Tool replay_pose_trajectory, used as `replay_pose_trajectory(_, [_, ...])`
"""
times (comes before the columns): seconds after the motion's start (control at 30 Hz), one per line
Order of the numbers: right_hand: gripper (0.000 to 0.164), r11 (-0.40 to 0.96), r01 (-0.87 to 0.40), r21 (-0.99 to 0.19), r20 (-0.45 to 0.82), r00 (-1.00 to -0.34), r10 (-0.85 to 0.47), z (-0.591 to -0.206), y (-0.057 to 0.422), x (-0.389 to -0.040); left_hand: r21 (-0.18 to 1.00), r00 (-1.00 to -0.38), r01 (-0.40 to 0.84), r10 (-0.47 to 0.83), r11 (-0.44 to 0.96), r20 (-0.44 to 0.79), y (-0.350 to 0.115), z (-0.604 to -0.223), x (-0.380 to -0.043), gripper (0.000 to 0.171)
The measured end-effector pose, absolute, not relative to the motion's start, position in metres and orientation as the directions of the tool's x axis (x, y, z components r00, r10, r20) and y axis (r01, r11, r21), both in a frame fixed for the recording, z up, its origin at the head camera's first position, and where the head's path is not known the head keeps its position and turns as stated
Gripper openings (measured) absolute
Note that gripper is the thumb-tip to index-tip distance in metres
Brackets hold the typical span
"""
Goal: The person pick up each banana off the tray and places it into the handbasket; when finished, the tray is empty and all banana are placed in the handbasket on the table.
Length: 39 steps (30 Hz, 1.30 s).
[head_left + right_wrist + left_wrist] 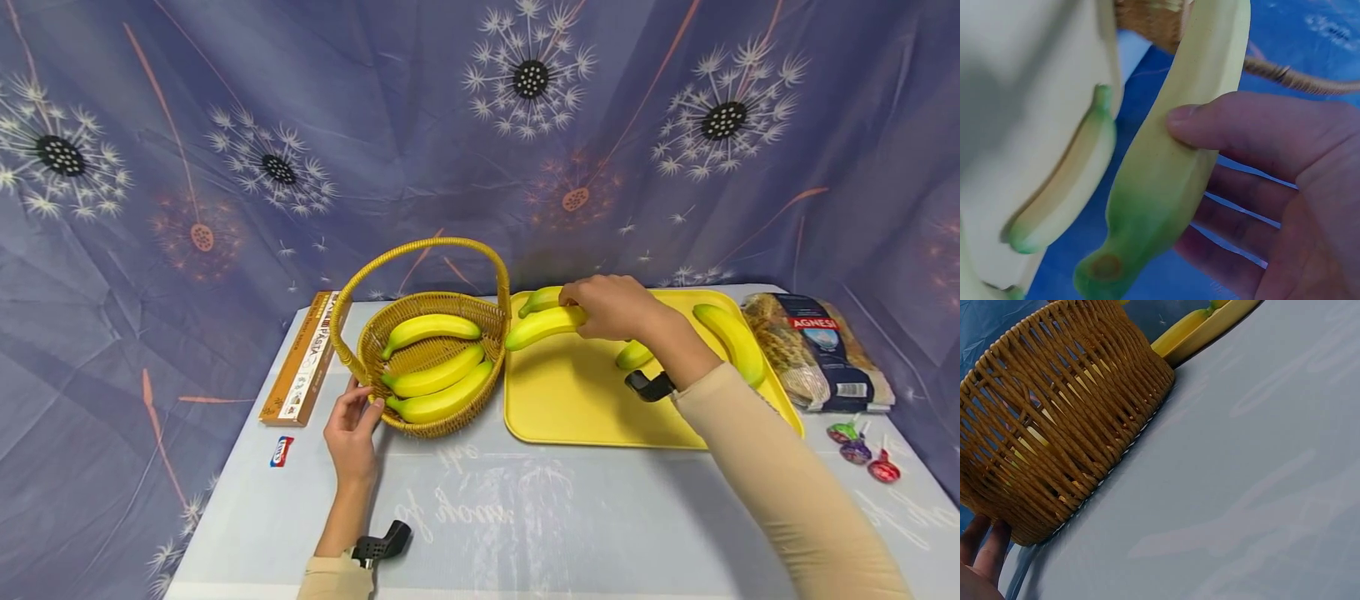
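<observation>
My right hand point(615, 308) holds a yellow banana point(543, 327) with green tips above the left part of a yellow tray point(577, 412). In the right wrist view, the thumb presses on one side of this banana point(1166, 150) while the fingers lie behind it. At the near left edge of a wicker basket point(431, 428), beside the handle's foot, my left hand point(352, 437) grips the rim. Three bananas point(435, 327) lie inside the basket. On the tray are a banana point(536, 300) at the back left, one point(633, 356) partly hidden by my right arm, and another point(731, 342) at the right.
The basket's tall handle point(427, 242) arches over it. Left of it lie a pasta box point(300, 367) and a small wrapped sweet point(281, 451). A pasta bag point(821, 350) and three lollipops point(857, 451) lie right of the tray. A patterned curtain point(420, 125) hangs behind the table.
</observation>
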State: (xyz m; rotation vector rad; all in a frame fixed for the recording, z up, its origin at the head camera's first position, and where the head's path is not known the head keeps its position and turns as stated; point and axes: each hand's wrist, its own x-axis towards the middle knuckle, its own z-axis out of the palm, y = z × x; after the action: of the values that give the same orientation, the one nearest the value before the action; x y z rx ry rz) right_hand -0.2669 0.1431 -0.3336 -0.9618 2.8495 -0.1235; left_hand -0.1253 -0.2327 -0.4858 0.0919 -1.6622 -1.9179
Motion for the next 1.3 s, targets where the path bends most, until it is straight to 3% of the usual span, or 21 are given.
replay_pose_trajectory(0.3, [0.032, 0.727, -0.677, -0.118, -0.042, -0.728, -0.685, -0.317, 0.11, -0.251, 0.925, -0.824, 0.379, -0.465, -0.029, 0.323, -0.228, -0.474, -0.12, 0.023])
replay_pose_trajectory(0.7, [0.034, 0.627, -0.766, -0.142, 0.04, -0.638, -0.769, -0.31, 0.063, -0.252, 0.916, -0.817, 0.399, -0.471, -0.044, 0.333, -0.23, -0.48, -0.122, 0.022])
replay_pose_trajectory(1.0, [0.043, 0.603, -0.776, -0.185, 0.004, -0.614, -0.789, -0.308, 0.022, -0.252, 0.916, -0.807, 0.401, -0.474, 0.001, 0.353, -0.228, -0.477, -0.114, 0.022])
replay_pose_trajectory(1.3, [0.044, 0.632, -0.749, -0.199, -0.062, -0.634, -0.771, -0.312, -0.008, -0.278, 0.915, -0.806, 0.402, -0.456, 0.049, 0.378, -0.226, -0.474, -0.118, 0.017])
